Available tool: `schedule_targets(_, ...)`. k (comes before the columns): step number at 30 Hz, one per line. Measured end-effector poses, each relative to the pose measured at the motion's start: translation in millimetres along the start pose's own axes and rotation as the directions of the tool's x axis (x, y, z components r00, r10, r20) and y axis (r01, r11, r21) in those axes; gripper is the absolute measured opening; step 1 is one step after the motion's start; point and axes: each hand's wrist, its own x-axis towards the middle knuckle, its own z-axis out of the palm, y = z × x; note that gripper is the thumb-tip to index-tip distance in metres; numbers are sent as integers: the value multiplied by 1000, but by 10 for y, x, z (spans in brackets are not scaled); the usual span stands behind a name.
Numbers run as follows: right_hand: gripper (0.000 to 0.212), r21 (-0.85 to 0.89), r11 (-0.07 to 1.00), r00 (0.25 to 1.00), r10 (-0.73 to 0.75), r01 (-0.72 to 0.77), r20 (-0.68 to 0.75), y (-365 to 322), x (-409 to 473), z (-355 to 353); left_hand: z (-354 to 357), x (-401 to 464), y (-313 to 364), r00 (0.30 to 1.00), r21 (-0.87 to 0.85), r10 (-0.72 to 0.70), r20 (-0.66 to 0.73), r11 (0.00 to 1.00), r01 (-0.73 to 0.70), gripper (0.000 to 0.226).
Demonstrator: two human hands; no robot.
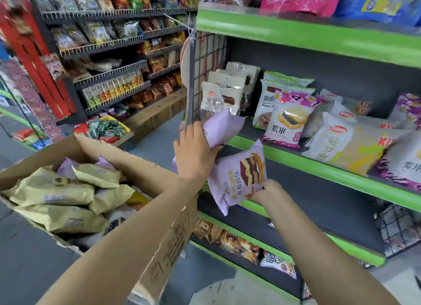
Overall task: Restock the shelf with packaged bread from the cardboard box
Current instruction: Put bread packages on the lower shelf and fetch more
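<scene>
My left hand (193,149) grips a lilac bread packet (222,127), raised to the left end of the green-edged shelf (319,165). Just below it, my right hand (264,192) pinches the lower corner of a second lilac bread packet (237,179) printed with a layered cake picture, held in front of the bare dark shelf below (319,204). The open cardboard box (136,168) stands at my left, under my left forearm, filled with several pale yellow packets (54,193) and a few lilac ones (66,167).
The middle shelf carries white, purple-flowered and yellow bread packets (289,120). A wire grid panel (209,54) closes its left end. Lower shelf holds brown pastries (227,238). A wire basket (398,229) sits at right. Snack racks (114,54) line the aisle behind.
</scene>
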Motion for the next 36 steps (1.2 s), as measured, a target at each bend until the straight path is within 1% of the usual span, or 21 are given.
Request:
schedule_targets(2, 42, -29, 997, 996, 75, -74, 37, -23, 89, -131, 214, -93, 141, 998, -25, 26, 50, 999, -25, 54)
schedule_targets(5, 44, -83, 990, 990, 117, -110, 84, -150, 92, -377, 493, -226, 315, 996, -156, -38, 74, 986, 50, 56)
schedule_targets(6, 47, -121, 987, 987, 121, -108, 108, -194, 89, -455, 574, -258, 362, 994, -218, -85, 63, 971, 96, 55)
schedule_targets(7, 48, -184, 980, 985, 97, -69, 144, -228, 84, -530, 652, -281, 407, 989, -280, -138, 55, 948, 148, 54)
schedule_targets(10, 38, -365, 931, 960, 105, -3, 260, -288, 187, -765, 913, -352, 501, 968, -418, -244, 62, 874, 248, 51)
schedule_targets(12, 36, -371, 928, 971, 109, -22, 215, -318, 306, -889, 1098, -386, 503, 956, -444, -284, 73, 849, 286, 51)
schedule_targets(14, 37, -338, 941, 986, 58, -3, 154, -361, 465, -983, 1290, -427, 432, 946, -467, -318, 63, 828, 309, 49)
schedule_targets(15, 40, -301, 954, 991, 23, 17, 130, -413, 574, -1022, 1371, -454, 392, 944, -486, -326, 44, 819, 305, 47)
schedule_targets(17, 65, -237, 968, 994, -57, 78, 95, -507, 786, -1072, 1520, -490, 299, 946, -522, -325, -10, 808, 273, 43)
schedule_targets(18, 71, -223, 967, 990, -107, 125, 92, -538, 861, -1098, 1584, -510, 253, 947, -557, -319, -39, 794, 244, 40)
schedule_targets(19, 64, -225, 960, 984, -150, 167, 91, -557, 907, -1098, 1650, -533, 203, 951, -600, -303, -65, 773, 205, 34)
schedule_targets(20, 52, -215, 958, 980, -170, 189, 103, -572, 973, -1083, 1724, -549, 146, 957, -634, -277, -89, 757, 160, 29)
schedule_targets(22, 50, -153, 970, 980, -178, 191, 94, -553, 1160, -1047, 1890, -595, 36, 961, -644, -242, -132, 758, 103, 32)
schedule_targets(24, 46, -70, 989, 989, -126, 132, 81, -472, 1327, -940, 2092, -640, -81, 965, -630, -227, -133, 771, 95, 40)
schedule_targets(25, 37, -68, 992, 992, -102, 107, 80, -429, 1343, -870, 2195, -660, -138, 966, -633, -224, -132, 769, 92, 43)
schedule_targets(27, 25, -74, 993, 989, -80, 90, 122, -358, 1433, -745, 2422, -620, -285, 969, -652, -211, -132, 754, 76, 31)
schedule_targets(28, 28, -74, 992, 982, -85, 99, 167, -317, 1502, -715, 2533, -572, -369, 968, -659, -212, -134, 749, 72, 29)
schedule_targets(30, 41, -89, 985, 959, -123, 150, 256, -279, 1619, -676, 2699, -505, -493, 960, -685, -229, -163, 727, 57, 37)
schedule_targets(32, 44, -57, 973, 931, -197, 224, 306, -266, 1786, -641, 2840, -465, -549, 955, -717, -229, -187, 697, 27, 32)
schedule_targets(34, 39, -13, 950, 899, -291, 312, 328, -257, 1891, -599, 2961, -447, -555, 954, -745, -208, -217, 666, -24, 29)
schedule_targets(36, 24, -26, 931, 866, -329, 365, 376, -280, 1988, -571, 3086, -422, -566, 947, -761, -195, -256, 644, -73, 30)
